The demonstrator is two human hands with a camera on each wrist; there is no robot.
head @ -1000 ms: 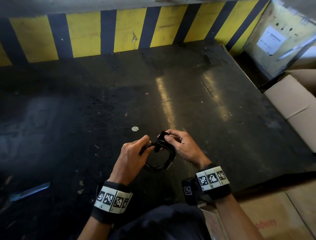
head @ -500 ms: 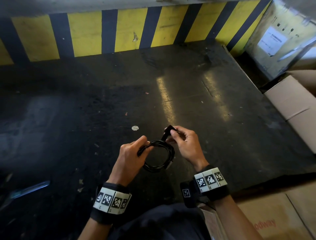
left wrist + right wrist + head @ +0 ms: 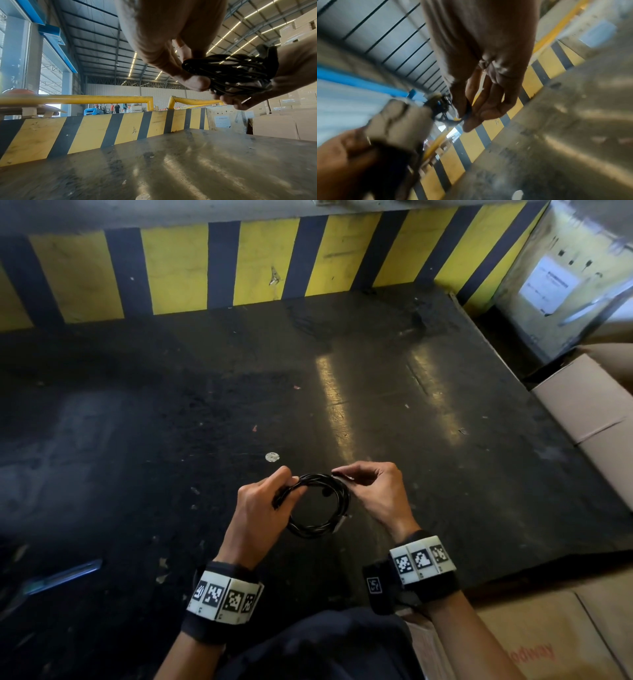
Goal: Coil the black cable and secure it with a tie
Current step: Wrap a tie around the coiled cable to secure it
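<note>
Black loops of cable (image 3: 318, 505) hang in the air above the near middle of the dark bench (image 3: 445, 440), touching it nowhere. The left hand (image 3: 260, 508) closes its grip on the coil's left side, thumb over the strands. The right hand (image 3: 373, 491) pinches a short black strip at the coil's top right, probably the tie (image 3: 339, 474), between thumb and fingertips; the right wrist view is too blurred to confirm more.

The tie does not look fastened yet, so the risks lie there. If the left grip eases while the right works, the stiff loops could spring apart and the coil would need redoing. The strip is small and held only at its end, so it could slip from the pinch. A wrap that misses some strands would leave loose loops outside the bundle.
</note>
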